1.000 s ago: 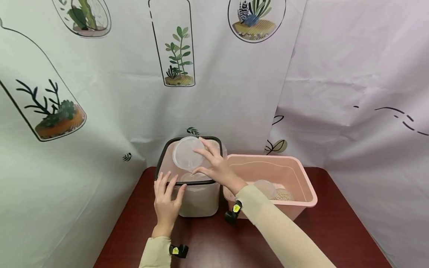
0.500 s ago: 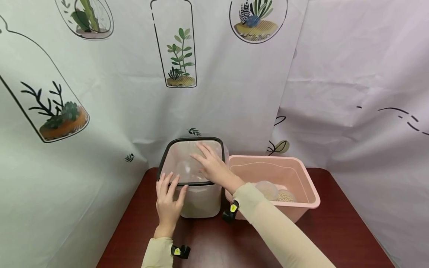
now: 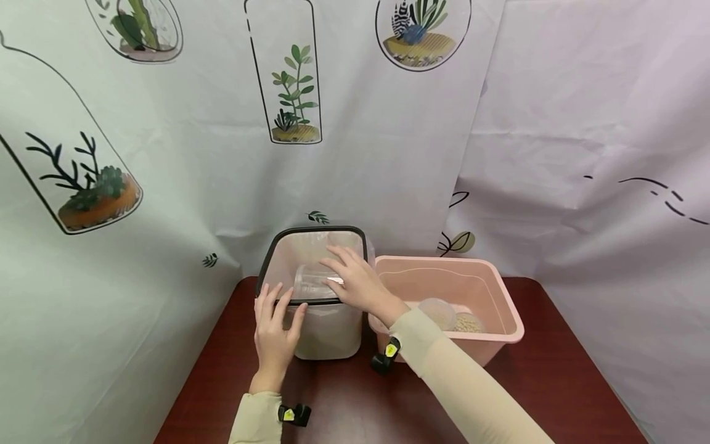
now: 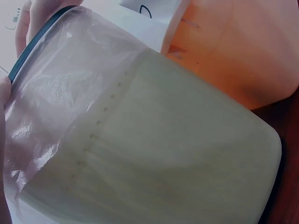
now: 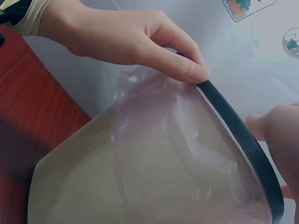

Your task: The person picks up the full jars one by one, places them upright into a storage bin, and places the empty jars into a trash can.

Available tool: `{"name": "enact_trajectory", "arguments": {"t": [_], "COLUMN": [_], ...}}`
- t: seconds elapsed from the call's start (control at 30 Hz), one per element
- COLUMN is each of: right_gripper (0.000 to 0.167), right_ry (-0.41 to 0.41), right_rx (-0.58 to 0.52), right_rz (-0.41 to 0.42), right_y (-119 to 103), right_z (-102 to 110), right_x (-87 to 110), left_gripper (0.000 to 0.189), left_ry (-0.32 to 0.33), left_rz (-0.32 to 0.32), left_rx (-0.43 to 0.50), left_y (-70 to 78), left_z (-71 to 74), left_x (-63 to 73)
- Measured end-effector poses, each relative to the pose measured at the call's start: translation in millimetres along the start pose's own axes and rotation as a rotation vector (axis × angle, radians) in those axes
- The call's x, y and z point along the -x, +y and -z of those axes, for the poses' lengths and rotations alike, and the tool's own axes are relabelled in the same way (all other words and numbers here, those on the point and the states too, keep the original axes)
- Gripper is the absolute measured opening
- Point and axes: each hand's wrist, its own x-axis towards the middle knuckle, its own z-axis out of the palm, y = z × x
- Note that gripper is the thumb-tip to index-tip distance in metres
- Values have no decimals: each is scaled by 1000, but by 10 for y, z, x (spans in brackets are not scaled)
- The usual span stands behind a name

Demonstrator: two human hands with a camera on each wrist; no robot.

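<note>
A pale trash bin (image 3: 330,336) with a dark rim stands on the table, lined with a thin translucent bag (image 5: 154,154). My left hand (image 3: 274,339) holds the bin's rim at the near left corner, its thumb on the outer side in the right wrist view. Over the bin's opening hovers my right hand (image 3: 360,283), fingers spread and loosely bent. Inside the bin, just below that hand, a clear plastic container (image 3: 312,283) lies on its side. It looks free of the fingers, though its right end is hidden by the hand.
To the right stands a pink rectangular tub (image 3: 501,302), close beside the bin. It holds a clear round lid or container (image 3: 438,313) and pale grains or beans (image 3: 468,323). A patterned cloth (image 3: 388,172) hangs behind the dark red table (image 3: 355,407).
A second ago my right hand held a clear round container above the bin. It let go, and the container is now down in the bin. My left hand stays on the rim.
</note>
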Motion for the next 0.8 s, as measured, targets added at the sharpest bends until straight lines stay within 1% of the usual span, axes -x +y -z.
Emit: {"name": "enact_trajectory", "arguments": {"t": [0.13, 0.23, 0.33, 0.47, 0.67, 0.8], "right_gripper": [35, 35, 36, 39, 38, 35], "right_ry": [47, 88, 124, 142, 155, 167], "right_rx": [6, -5, 4, 41, 53, 32], "right_rz": [-53, -62, -17, 54, 94, 126], "right_y": [-17, -23, -22, -14, 5, 32], "right_z": [15, 45, 76, 127, 235, 284], "right_x": [55, 133, 235, 384, 602, 773], "left_gripper": [42, 43, 47, 49, 52, 52], "left_ry": [-27, -42, -64, -85, -106, -120], "left_rz": [9, 12, 8, 2, -14, -52], "left_rx": [-3, -6, -13, -26, -35, -38], "left_y": [-29, -30, -6, 34, 101, 149], "left_z": [19, 40, 72, 101, 140, 167], "left_x": [1, -16, -57, -106, -169, -193]}}
